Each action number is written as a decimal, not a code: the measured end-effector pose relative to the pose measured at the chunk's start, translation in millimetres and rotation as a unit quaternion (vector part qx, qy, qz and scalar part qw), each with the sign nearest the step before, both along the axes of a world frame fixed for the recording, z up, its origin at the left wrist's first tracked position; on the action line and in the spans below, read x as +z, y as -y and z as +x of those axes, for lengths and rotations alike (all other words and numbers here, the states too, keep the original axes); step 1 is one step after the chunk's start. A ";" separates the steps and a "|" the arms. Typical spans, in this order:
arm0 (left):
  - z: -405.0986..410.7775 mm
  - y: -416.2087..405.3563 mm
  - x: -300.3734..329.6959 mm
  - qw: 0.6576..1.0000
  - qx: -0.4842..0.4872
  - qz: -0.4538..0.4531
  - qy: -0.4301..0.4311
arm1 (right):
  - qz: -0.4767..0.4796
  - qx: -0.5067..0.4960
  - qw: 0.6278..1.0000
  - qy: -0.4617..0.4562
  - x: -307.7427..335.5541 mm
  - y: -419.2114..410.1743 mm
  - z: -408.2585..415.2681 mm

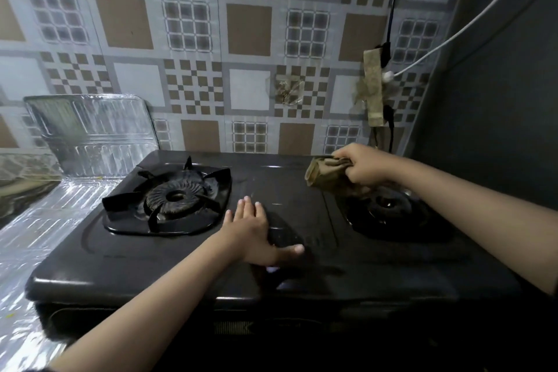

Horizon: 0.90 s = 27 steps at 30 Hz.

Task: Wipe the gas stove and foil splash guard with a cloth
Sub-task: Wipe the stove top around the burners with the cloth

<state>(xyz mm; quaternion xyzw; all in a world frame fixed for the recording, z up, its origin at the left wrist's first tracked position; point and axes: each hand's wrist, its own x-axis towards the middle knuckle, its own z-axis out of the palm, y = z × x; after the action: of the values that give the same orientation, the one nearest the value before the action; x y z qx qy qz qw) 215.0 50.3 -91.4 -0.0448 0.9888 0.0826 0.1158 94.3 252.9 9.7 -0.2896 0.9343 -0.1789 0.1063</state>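
Note:
A black two-burner gas stove [126, 263] fills the middle of the head view. My left hand [255, 229] lies flat on its top between the two burners, fingers straight and spread. My right hand [367, 164] grips a crumpled brownish cloth [324, 175] above the stove's back right, just over the right burner [388, 205]. The left burner [175, 196] carries its black pan support. A silvery foil splash guard [96, 133] stands against the wall at the back left, and its foil continues along the counter [30, 238] beside the stove.
The patterned tiled wall [247, 30] rises right behind the stove. A taped socket strip [374, 87] with black and white cables hangs on the wall at the back right. A dark wall [498, 100] closes in the right side.

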 end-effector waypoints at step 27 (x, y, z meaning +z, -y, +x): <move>-76.6 -8.4 -32.0 0.989 0.084 -0.017 -0.117 | 0.239 0.134 0.941 -0.196 -67.6 90.0 -101.9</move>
<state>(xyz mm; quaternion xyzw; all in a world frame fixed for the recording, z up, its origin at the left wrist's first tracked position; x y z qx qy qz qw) 138.4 58.7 -123.4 -0.1195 0.9896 0.0796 -0.0085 -7.6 162.9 -57.9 -0.4078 0.9043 0.1261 0.0097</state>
